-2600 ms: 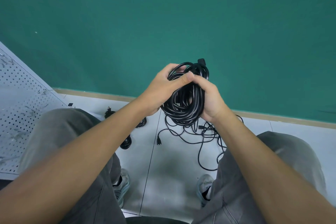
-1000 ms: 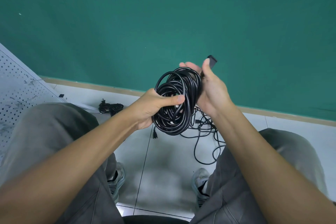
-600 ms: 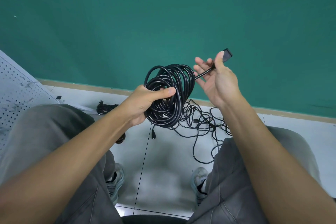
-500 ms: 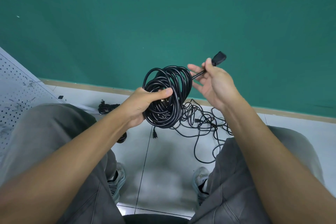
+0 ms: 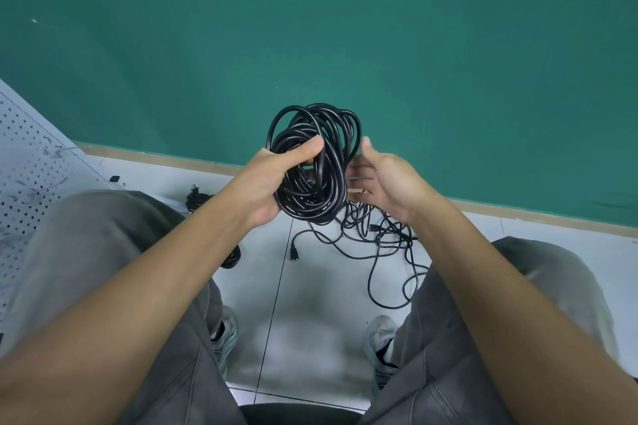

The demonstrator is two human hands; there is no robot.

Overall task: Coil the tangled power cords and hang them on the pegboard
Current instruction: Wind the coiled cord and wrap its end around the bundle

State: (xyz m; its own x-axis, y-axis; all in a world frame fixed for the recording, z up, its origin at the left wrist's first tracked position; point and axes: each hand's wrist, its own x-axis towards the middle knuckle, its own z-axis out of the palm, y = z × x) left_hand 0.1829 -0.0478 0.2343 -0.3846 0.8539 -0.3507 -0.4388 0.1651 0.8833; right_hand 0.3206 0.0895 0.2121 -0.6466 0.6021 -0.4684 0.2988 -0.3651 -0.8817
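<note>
A black power cord wound into a thick coil (image 5: 312,190) is held up in front of the green wall. My left hand (image 5: 269,179) grips its left side, with the thumb pressed across the loops. My right hand (image 5: 386,179) is against the coil's right side, thumb pointing up, fingers reaching behind the loops where they are partly hidden. The cord's end plug is out of sight. Below, a tangle of black cords (image 5: 379,235) lies on the white floor tiles, one plug (image 5: 294,256) trailing left. The white pegboard (image 5: 27,166) leans at the far left.
Two small coiled cords lie on the floor near the pegboard, one (image 5: 196,198) by the wall and one (image 5: 232,257) half hidden by my left knee. My grey-trousered legs and pale shoes (image 5: 379,335) frame the floor.
The right hand, which held the plug end out to the upper right, has come back against the coil, and the plug is no longer visible. The left hand kept its grip and lifted slightly.
</note>
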